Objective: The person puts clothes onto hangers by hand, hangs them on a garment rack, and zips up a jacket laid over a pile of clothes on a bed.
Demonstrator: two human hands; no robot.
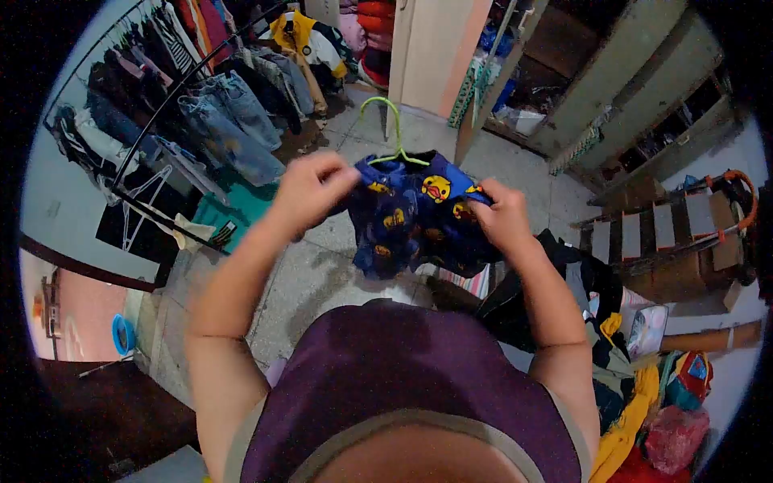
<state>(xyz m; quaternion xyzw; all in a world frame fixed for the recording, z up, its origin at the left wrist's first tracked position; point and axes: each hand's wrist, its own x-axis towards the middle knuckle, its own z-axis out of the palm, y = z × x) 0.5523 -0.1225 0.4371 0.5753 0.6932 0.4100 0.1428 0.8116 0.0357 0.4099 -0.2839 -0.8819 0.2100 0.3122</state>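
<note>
Background, L side: black clothes rack w/ densely hung clothes, incl. blue jeans; white hangers and teal cloth at its near end. R side, far: tall cabinet w/ contents showing. R side, near: slatted rack, dark clothes heaped close to my R forearm, yellow cloth lower down. These crowd the R side; mid-floor gives more room. Blue basin at far L.

Floor: pale, speckled tiles w/ visible joints.

Garment: held up in front of my torso, above floor, between both hands. Dark blue, w/ yellow duck faces & orange-red beaks; fabric bunched, lower edge uneven. Green hanger sits in neck opening, hook pointing away from me.

R hand: closed, thumb & fingers pinching garment's R edge. L hand: fingers curled, partly closed, at garment's L shoulder; blurred, can't tell if gripping.
</note>
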